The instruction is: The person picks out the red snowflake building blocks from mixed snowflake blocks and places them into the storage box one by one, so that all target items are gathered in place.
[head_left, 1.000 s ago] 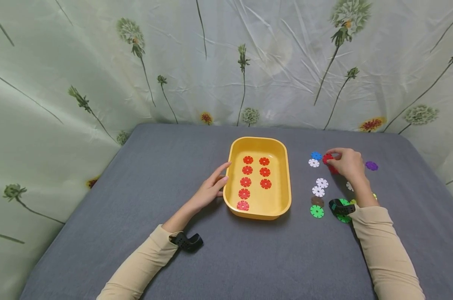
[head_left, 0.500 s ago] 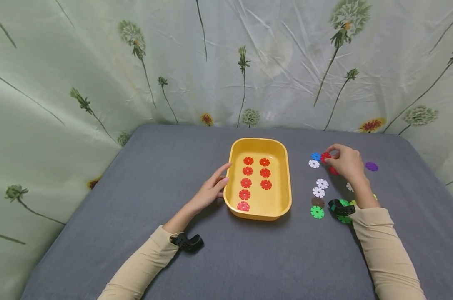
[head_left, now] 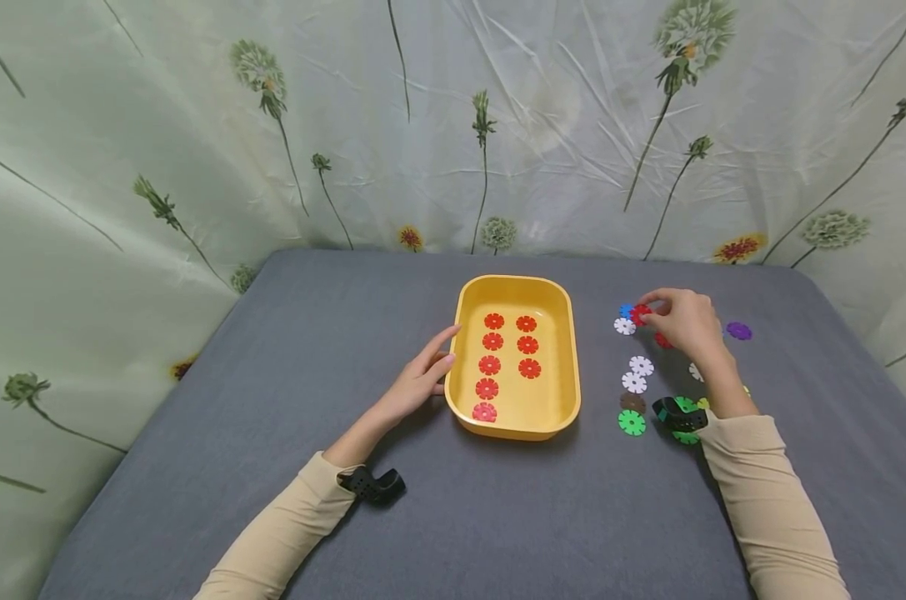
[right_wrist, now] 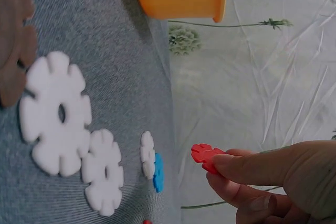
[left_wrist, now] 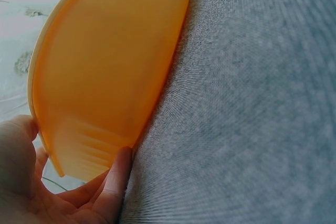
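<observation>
My left hand (head_left: pixel 410 388) rests against the left side of a yellow plastic tub (head_left: pixel 548 408), its fingers extended. In the left wrist view, its fingertips touch the rim and the lower outer wall. Inside the tub, red notched discs (head_left: pixel 489 365) lie flat in two columns. Between thumb and fingertips, my right hand (head_left: pixel 688 327) pinches a red notched disc (right_wrist: pixel 202 152), raised above the table in the right wrist view. Just beyond it lie a blue disc (right_wrist: pixel 158 171) and a white disc (right_wrist: pixel 147 155). Another red disc (head_left: pixel 663 340) lies below the right hand.
Right of the tub lie two overlapping white discs (head_left: pixel 634 382), a brown disc (head_left: pixel 633 402) and a green disc (head_left: pixel 632 423). A purple disc (head_left: pixel 739 331) lies farther right. More discs are partly hidden under the right forearm. A flowered curtain (head_left: pixel 392 167) hangs behind the grey-covered table (head_left: pixel 310 333).
My right hand has moved slightly left with the red disc, which now partly covers the blue one in the head view. The left hand and the tub stay in place.
</observation>
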Available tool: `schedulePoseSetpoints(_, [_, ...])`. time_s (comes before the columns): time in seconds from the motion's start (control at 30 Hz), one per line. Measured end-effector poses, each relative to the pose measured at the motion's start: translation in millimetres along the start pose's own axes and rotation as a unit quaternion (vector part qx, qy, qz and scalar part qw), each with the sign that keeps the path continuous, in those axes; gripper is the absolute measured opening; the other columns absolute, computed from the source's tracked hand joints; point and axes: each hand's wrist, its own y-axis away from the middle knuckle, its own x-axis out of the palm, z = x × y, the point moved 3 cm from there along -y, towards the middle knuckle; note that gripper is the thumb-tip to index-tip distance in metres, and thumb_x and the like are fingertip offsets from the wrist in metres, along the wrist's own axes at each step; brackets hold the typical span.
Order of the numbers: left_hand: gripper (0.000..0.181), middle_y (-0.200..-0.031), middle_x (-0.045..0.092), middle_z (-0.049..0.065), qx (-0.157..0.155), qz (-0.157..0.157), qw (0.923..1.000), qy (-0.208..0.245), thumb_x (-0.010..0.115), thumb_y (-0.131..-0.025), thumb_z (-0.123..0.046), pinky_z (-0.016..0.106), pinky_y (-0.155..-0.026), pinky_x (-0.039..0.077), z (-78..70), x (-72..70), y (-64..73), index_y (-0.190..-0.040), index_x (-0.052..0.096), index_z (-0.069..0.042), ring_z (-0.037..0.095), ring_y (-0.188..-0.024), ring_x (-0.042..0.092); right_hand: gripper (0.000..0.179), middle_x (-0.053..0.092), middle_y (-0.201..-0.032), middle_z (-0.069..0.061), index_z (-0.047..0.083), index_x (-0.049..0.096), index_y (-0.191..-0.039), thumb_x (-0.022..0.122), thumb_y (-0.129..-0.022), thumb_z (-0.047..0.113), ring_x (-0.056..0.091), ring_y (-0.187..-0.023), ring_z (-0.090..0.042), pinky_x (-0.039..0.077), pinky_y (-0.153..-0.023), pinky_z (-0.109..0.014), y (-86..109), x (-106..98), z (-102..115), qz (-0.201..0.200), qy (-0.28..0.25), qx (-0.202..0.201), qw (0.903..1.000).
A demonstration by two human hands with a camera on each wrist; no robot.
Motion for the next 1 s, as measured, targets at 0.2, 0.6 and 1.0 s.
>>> schedulePoseSetpoints(0.2, [0.049, -0.140, 0.046, 0.015, 0.004, 0.002, 1.0000, 0.001, 0.042, -0.099, -0.037, 0.039, -0.088, 0.055, 0.0, 0.5, -0.5, -0.145, 0.024, -0.042, 0.030, -0.120, 0.056, 0.023, 0.068, -0.098, -0.025, 0.006, 0.065, -0.110, 0.061, -0.088, 0.013, 0.057, -0.064, -0.022, 0.034, -0.048, -0.027, 2.9, -2.9, 7.2, -0.006, 0.001, -0.009, 0.9999])
schedulePoseSetpoints(0.6, [0.049, -0.141, 0.044, 0.017, 0.008, 0.007, 0.9999, 0.002, 0.040, -0.100, -0.035, 0.040, -0.089, 0.054, -0.2, -0.1, -2.8, -0.146, 0.022, -0.040, 0.032, -0.122, 0.054, 0.022, 0.069, -0.093, -0.024, 0.006, 0.063, -0.108, 0.062, -0.087, 0.012, 0.060, -0.067, -0.026, 0.038, -0.049, -0.027, 6.1, -6.4, 19.5, -0.011, -0.003, -0.041, 0.9991])
schedulePoseSetpoints(1.0, [0.050, -0.142, 0.044, 0.018, 0.009, 0.013, 0.9998, 0.008, 0.040, -0.100, -0.036, 0.039, -0.090, 0.054, -0.4, -0.8, -1.5, -0.147, 0.021, -0.038, 0.033, -0.122, 0.053, 0.020, 0.069, -0.092, -0.024, 0.005, 0.064, -0.106, 0.064, -0.087, 0.011, 0.056, -0.058, -0.018, 0.042, -0.047, -0.025, 13.1, -9.5, 40.1, -0.001, -0.026, -0.073, 0.9970])
